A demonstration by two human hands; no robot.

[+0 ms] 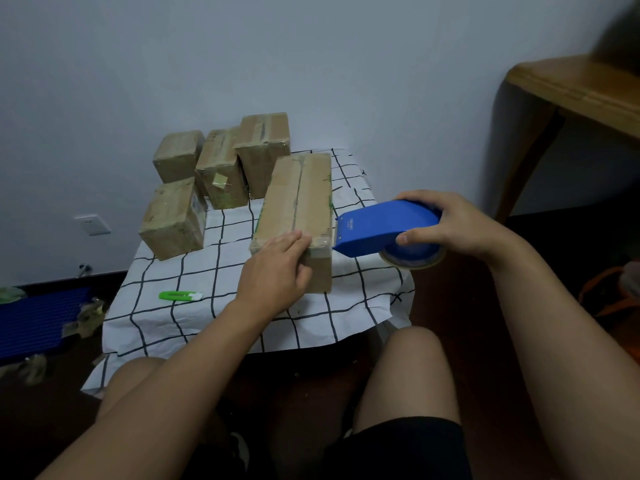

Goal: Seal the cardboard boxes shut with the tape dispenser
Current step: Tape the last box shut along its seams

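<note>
A long cardboard box (298, 199) lies on the checked cloth, its top seam running away from me. My left hand (277, 268) rests on the box's near end, fingers straight over the top edge and thumb against the front face. My right hand (453, 223) grips a blue tape dispenser (377, 230), whose toothed front edge meets the box's near right top corner. A roll of clear tape (414, 259) sits under the dispenser. Several smaller cardboard boxes (221, 168) stand at the back left of the table.
A green and white utility knife (180, 296) lies on the checked tablecloth (214, 317) left of my left arm. A wooden table (581, 84) stands at the right. A blue mat (38, 313) and tape scraps lie on the floor at the left. My knees are below the table edge.
</note>
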